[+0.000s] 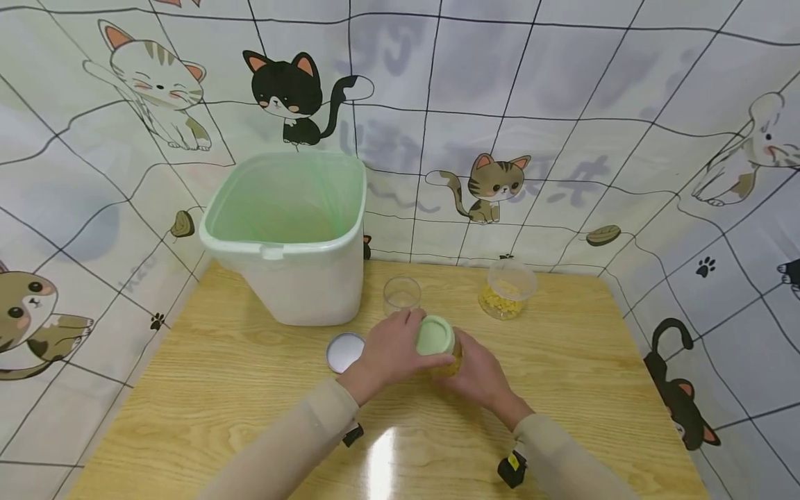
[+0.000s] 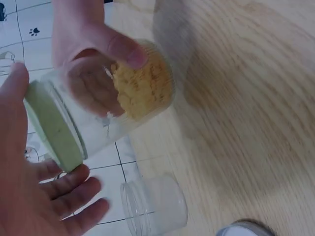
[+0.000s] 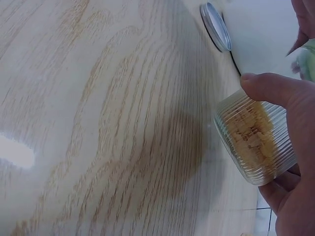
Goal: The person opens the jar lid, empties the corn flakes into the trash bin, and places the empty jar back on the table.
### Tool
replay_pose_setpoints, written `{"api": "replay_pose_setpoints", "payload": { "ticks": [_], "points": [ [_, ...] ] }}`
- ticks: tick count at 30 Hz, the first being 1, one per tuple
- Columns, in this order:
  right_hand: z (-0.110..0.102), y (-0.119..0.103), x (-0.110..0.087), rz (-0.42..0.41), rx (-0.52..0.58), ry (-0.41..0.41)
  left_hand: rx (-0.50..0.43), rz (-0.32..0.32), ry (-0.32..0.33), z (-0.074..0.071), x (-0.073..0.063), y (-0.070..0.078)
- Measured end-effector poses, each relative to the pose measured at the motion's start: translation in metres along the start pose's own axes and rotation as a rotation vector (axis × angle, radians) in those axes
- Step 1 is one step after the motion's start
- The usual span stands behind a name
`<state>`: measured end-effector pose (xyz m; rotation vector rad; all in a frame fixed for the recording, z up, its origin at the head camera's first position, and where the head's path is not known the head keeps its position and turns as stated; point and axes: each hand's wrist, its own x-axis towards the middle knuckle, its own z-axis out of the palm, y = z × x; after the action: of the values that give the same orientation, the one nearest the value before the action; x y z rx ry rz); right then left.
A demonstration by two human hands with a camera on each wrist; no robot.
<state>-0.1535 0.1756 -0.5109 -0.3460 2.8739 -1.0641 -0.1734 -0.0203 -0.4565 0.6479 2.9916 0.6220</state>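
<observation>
A clear ribbed jar with yellow-orange crumbly pieces at its bottom end is held over the wooden table, tilted. My right hand grips its body, thumb on one side and fingers on the other. At the top, my left hand holds the pale green lid by its rim, between thumb and fingers. In the left wrist view the lid sits on the jar's mouth. Just beyond the hands stands a small clear jar. A round metal-rimmed lid lies left of my left hand.
At the back left of the wooden table stands a large white bin with a green liner. A clear round tub holding yellow pieces is at the back right. Cat-print sheeting covers the walls behind and beside the table.
</observation>
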Motion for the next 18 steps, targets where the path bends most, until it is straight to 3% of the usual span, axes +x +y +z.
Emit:
{"api": "replay_pose_setpoints", "payload": {
  "ticks": [2,7,9,13,18],
  "points": [
    [0.0,0.0,0.0,-0.004,0.01,-0.01,-0.055,0.043,-0.044,-0.001,0.0,-0.003],
    [0.001,-0.003,0.001,-0.017,0.0,-0.02,-0.258,0.234,-0.212,-0.01,0.002,-0.014],
    [0.001,-0.004,0.001,-0.026,0.001,-0.017,-0.299,0.291,-0.26,-0.015,0.004,-0.018],
    [0.001,-0.007,0.002,-0.038,0.01,-0.015,-0.344,0.322,-0.31,-0.022,0.007,-0.024],
    [0.001,-0.008,0.002,-0.027,0.005,-0.027,-0.313,0.322,-0.285,-0.023,0.009,-0.028]
  ]
}}
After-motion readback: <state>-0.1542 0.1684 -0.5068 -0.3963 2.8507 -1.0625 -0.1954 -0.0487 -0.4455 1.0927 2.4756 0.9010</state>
